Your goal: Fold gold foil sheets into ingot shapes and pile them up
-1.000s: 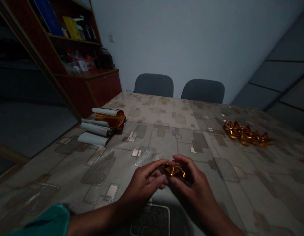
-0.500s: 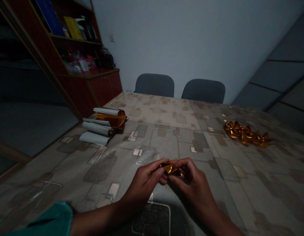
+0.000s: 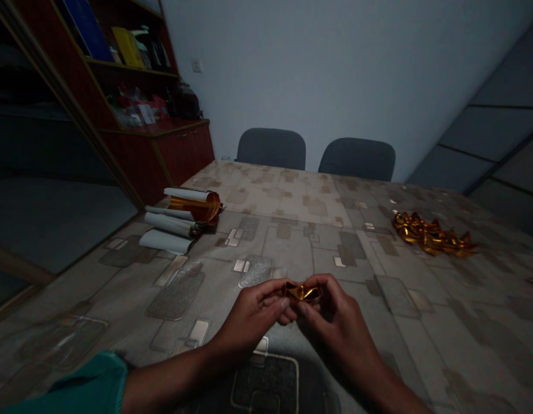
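A small folded piece of shiny gold paper [image 3: 304, 292] is held between my two hands, above the near part of the table. My left hand [image 3: 255, 310] grips its left end, with the thumb in front and the fingers behind. The right end is pinched by my right hand [image 3: 335, 313], thumb at the lower front edge and index finger curled over the top. Several folded gold paper pieces [image 3: 434, 234] lie in a cluster on the right of the table. Rolled or curved sheets, grey-white and gold [image 3: 169, 241], rest at the left.
A patterned cloth covers the table [image 3: 292, 198]. Two grey chairs [image 3: 271, 148] stand at its far edge, before a pale wall. At the back left is a red-brown cabinet [image 3: 184, 152] with items on its shelves.
The gold piece has moved slightly right and turned, showing more of its folded front. My fingers have shifted a little around it. The things lying on the table have not moved.
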Tool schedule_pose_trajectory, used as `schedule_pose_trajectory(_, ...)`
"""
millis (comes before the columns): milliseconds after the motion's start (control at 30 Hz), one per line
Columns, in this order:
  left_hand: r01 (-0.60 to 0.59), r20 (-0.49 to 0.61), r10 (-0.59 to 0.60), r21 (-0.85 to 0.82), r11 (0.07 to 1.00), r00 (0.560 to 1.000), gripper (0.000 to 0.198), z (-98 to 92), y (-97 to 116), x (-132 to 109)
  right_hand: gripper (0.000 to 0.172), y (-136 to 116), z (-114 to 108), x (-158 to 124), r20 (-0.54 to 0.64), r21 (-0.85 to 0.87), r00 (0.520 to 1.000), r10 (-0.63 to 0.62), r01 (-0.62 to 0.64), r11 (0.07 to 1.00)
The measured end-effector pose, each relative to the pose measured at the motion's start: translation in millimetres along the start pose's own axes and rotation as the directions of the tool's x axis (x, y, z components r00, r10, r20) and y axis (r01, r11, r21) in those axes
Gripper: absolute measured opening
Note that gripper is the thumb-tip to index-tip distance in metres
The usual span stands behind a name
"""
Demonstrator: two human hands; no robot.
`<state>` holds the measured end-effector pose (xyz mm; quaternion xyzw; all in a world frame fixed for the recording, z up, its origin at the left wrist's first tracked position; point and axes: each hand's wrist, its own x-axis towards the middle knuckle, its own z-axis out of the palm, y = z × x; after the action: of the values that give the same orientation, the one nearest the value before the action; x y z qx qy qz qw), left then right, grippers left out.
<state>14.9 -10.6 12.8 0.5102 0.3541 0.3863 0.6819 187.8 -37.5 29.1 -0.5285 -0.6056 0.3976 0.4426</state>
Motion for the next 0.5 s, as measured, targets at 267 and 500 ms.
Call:
schedule_pose_trajectory(267,-0.012,-0.036,0.013,0.044,0.999,0.999,0.036,-2.9,3.3,2.4,0.008,0.7,-3.5,-0.6,-0.012,0.049,0.999,-0.04,0.04,0.998)
schedule_pose_trajectory(500,-0.003,-0.064,0.005,0.045,0.999,0.998,0.041,-4.0,4.8,2.3,0.012,-3.6,-5.5,-0.8,0.02,0.054,0.997,-0.074,0.073,0.996)
